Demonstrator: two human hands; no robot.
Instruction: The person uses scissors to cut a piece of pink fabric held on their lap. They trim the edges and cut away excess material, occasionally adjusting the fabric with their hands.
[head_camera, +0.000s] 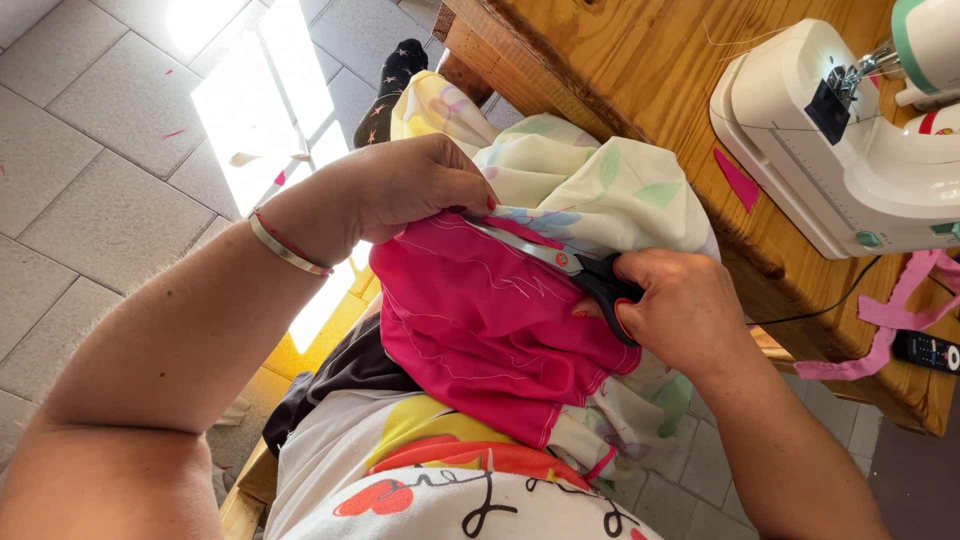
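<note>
A bright pink piece of fabric (480, 320) with white stitch lines lies across my lap, joined to a pale fabric printed with leaves (590, 185). My left hand (405, 185) pinches the top edge of the pink fabric where it meets the printed one. My right hand (680, 305) grips black-handled scissors (560, 262). Their silver blades run along the seam toward my left hand's fingers.
A white sewing machine (840, 150) stands on a wooden table (640, 60) to the right, with a pink scrap (738, 180) beside it and a pink strip (890, 325) and a remote control (925, 350) near the table's edge. Grey floor tiles lie to the left.
</note>
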